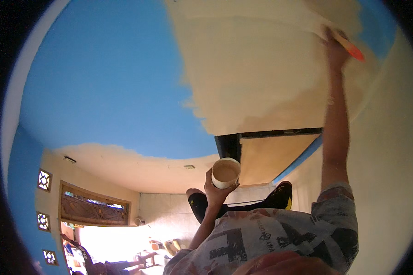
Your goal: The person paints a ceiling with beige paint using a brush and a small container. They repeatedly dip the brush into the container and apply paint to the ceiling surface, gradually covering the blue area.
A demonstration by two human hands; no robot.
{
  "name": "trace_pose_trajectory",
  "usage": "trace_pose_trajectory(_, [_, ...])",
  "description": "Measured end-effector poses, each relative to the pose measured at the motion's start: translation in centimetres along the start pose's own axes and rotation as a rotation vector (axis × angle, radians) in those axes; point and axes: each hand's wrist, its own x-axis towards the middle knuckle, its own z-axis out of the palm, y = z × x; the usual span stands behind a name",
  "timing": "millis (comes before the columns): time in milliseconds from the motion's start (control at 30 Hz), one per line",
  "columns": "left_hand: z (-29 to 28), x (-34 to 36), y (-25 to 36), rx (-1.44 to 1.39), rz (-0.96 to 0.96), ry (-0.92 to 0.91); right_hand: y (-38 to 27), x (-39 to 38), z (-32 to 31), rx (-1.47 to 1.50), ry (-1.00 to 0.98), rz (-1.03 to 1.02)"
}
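My right hand (336, 51) is raised at the upper right, closed on a paintbrush (355, 51) with an orange-red handle end; its bristles are indistinct against the wall. It is at a large surface painted partly beige (257, 68) and partly blue (105, 78), near a blue patch at the right. My left hand (213, 191) is closed around a white container (226, 170) of beige paint, held low in front of my paint-spattered shirt. My legs show behind it in dark trousers.
A dark-framed recess with a pale wooden panel (273, 156) lies below the painted area. At lower left are square vents (44, 180), a barred transom (94, 206) over a bright doorway, and another person (89, 256). Assorted objects (170, 247) sit on the pale floor near that doorway.
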Motion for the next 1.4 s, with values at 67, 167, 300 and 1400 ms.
trace_pose_trajectory(67, [0.5,0.3,0.5,-0.016,0.013,-0.042,2.0,1.9,-8.7,-0.131,0.116,0.023])
trace_pose_trajectory(167, [0.4,0.5,1.2,-0.017,0.021,-0.080,2.3,2.9,-14.5,-0.205,0.162,0.085])
trace_pose_trajectory(300, [1.2,0.7,1.5,-0.057,0.024,-0.105,-0.5,2.9,-13.1,-0.169,0.119,-0.045])
trace_pose_trajectory(1400, [2.6,1.0,2.6,-0.086,0.052,-0.179,-15.5,5.5,13.5,-0.626,-0.078,-0.613])
